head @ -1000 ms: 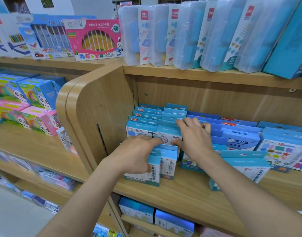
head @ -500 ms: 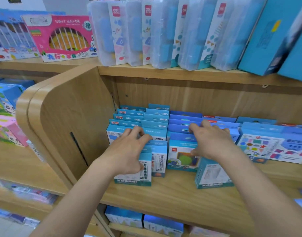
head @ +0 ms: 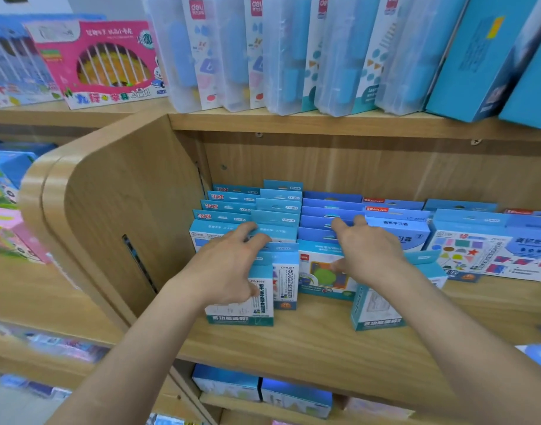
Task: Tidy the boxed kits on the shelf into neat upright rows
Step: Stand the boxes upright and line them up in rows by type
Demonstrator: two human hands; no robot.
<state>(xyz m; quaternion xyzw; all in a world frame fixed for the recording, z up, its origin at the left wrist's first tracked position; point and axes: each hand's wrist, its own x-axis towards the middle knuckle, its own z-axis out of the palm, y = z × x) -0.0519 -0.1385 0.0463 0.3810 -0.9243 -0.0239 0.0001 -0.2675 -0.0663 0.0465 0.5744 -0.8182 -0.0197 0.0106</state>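
The job looks about half done. On the middle shelf [head: 293, 345] the boxed kits against the wooden side panel [head: 125, 210] stand in fairly tidy upright rows, their blue hang tabs stepping back toward the rear. The left hand [head: 229, 265] lies spread over the tops of the front-left boxes [head: 241, 311], fingers bent over them, pressing rather than gripping as far as I can judge. The right hand [head: 367, 253] is open too, fingers reaching into the row of darker blue tabs [head: 327, 210], thumb near a box with a green shape on its face [head: 321, 277]; I cannot tell whether it has hold of anything. One box [head: 376, 311] stands alone further forward, out of line, and still needs a place. Readable print: "CY-0157" and "CY-3007" on the front boxes, and "deli" on the clear cases [head: 232, 53] on the shelf above.
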